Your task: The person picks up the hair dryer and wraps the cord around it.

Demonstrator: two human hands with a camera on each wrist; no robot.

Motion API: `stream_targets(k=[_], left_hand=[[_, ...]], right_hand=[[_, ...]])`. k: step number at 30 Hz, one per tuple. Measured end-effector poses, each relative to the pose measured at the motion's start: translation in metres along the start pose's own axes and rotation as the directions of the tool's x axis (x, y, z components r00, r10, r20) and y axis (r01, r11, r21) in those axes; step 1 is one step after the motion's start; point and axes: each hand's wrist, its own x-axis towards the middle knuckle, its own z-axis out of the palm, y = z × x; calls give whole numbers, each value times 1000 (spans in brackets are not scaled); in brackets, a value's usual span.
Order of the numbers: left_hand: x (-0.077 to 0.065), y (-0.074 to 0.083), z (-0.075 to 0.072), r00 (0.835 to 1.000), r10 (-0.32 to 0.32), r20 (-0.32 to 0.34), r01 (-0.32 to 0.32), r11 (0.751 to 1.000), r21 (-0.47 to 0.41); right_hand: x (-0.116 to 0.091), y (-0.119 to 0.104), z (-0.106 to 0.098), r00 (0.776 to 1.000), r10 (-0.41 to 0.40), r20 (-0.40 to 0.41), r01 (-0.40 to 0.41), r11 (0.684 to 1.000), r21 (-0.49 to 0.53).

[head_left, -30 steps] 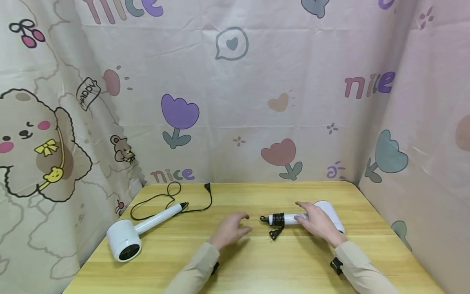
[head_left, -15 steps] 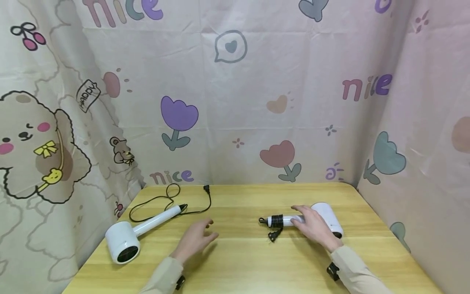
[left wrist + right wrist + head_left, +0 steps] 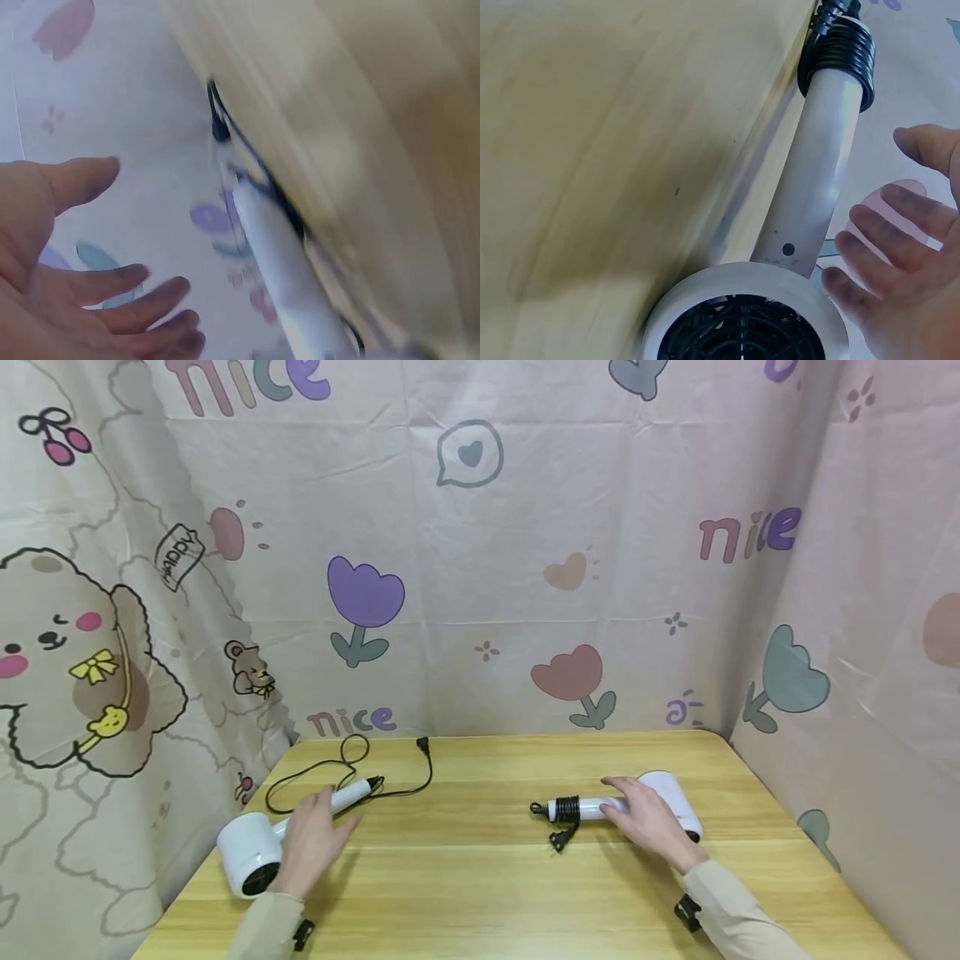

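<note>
Two white hair dryers lie on the wooden table. My left hand [image 3: 309, 842] is over the handle of the left hair dryer [image 3: 246, 843]; in the left wrist view its fingers are spread, apart from the white handle [image 3: 277, 262]. That dryer's black cord [image 3: 405, 791] trails loose behind it. On the right, my right hand [image 3: 651, 820] hovers over the handle of the other hair dryer [image 3: 670, 795]. Relaxed fingers with a gap to the handle [image 3: 814, 165] show in the right wrist view. This dryer's cord [image 3: 567, 809] is wound round the handle end, its plug hanging off.
A printed curtain [image 3: 480, 552] rises behind the table [image 3: 480, 893] and along both sides. The loose cord's plug [image 3: 423, 744] lies near the table's back edge.
My left hand has moved left across the table, from beside the right dryer's cord end to the left dryer's handle. The right hand has stayed nearly in place, and both dryers lie as before.
</note>
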Motion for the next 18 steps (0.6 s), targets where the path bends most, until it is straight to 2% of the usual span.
stream_targets(k=[3, 6, 9, 13, 18], left_hand=[[3, -16, -8, 999, -36, -21, 37, 997, 70], [1, -33, -14, 995, -101, -3, 101, 987, 126], [0, -48, -19, 987, -160, 24, 155, 977, 144], [0, -60, -22, 969, -237, 77, 229, 969, 95], [2, -72, -26, 927, -359, 112, 361, 933, 10]], right_hand=[[0, 2, -2, 1000, 23, -17, -24, 1000, -18], [0, 1, -1, 999, 41, -25, -42, 999, -27], [1, 1, 0, 998, 57, -29, -58, 998, -32], [1, 1, 2, 998, 56, -32, -58, 997, -42], [3, -2, 2, 998, 35, -47, -37, 998, -46]])
